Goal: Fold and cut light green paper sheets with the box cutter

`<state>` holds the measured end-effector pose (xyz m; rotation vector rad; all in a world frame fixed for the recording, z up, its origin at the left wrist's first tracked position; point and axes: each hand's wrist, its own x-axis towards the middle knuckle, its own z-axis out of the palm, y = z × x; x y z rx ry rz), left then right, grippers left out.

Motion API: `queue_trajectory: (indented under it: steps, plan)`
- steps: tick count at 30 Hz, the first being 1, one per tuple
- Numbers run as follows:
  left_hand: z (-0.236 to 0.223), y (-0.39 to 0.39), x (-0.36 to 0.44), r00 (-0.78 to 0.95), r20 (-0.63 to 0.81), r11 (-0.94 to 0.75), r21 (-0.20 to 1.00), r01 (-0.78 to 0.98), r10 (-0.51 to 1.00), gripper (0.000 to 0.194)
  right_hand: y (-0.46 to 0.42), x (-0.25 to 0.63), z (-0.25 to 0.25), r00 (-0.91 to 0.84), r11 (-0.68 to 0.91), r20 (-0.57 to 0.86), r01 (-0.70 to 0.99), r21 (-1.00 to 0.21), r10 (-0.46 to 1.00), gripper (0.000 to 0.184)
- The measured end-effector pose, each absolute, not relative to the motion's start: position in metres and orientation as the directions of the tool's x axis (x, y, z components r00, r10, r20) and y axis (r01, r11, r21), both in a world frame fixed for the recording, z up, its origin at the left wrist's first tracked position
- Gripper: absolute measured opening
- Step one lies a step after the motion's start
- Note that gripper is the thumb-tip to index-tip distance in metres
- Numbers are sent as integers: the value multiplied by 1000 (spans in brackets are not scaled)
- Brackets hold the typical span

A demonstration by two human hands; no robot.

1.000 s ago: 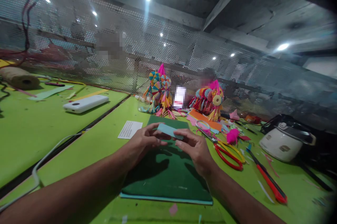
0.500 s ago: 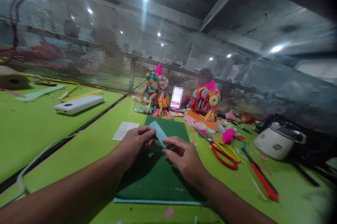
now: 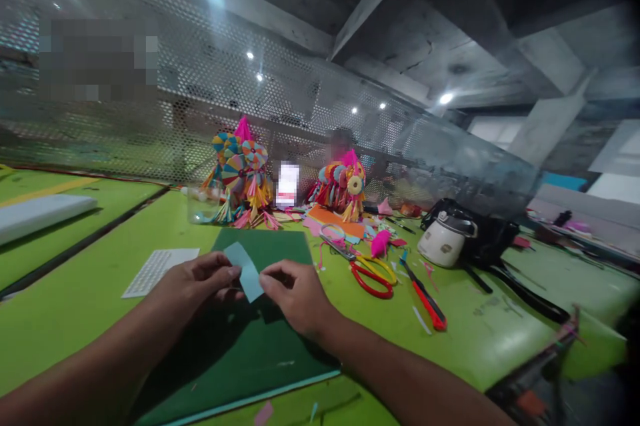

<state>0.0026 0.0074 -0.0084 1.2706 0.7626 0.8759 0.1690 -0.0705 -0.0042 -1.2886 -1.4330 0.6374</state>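
Observation:
A small strip of light blue paper is held up between my two hands, with a crease or bend across it. My left hand pinches its left edge between thumb and fingers. On the other side, my right hand grips the right edge with thumb and forefinger. Both hands are over a dark green cutting mat lying on the lime green table. Beside my left forearm lies a white sheet with rows of small dots, partly behind the arm.
Red and yellow-handled scissors and a red and black cutter lie right of the mat. Colourful tasselled paper ornaments stand at the back near a lit phone. A small white pot-shaped bag sits at the right.
The view has swung to the right. The blue paper has turned so its flat face shows more, and my hands remain on its two edges.

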Motion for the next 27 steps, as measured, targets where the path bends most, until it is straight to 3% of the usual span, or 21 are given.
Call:
queue_trajectory:
  steps: [4,7,10,12,14,17,20,27]
  plan:
    - [-10,7,2,499,10,13,999,-43,866,34,-66,163,-7,196,189,217,150,-970,956,27]
    - [-12,11,2,515,57,-49,998,-28,856,38,-63,171,0,259,161,180,94,-982,949,24]
    - [-10,16,-1,516,110,-120,993,-14,850,46,-60,205,16,292,123,168,168,-978,941,17]
    - [-8,18,-4,523,162,-235,969,76,837,46,-59,242,29,324,83,213,373,-924,922,7]
    - [-6,16,-6,550,224,-386,901,197,804,39,-59,280,40,390,-60,202,564,-824,898,9]
    - [-5,8,-6,644,281,-573,762,301,712,24,-60,320,48,420,-163,127,588,-793,899,16]
    - [-6,0,-5,736,299,-686,665,296,608,24,-62,332,41,427,-249,24,572,-782,904,17]
    - [-12,3,-5,799,287,-733,630,258,529,26,-63,378,33,684,-341,78,455,-823,725,18]
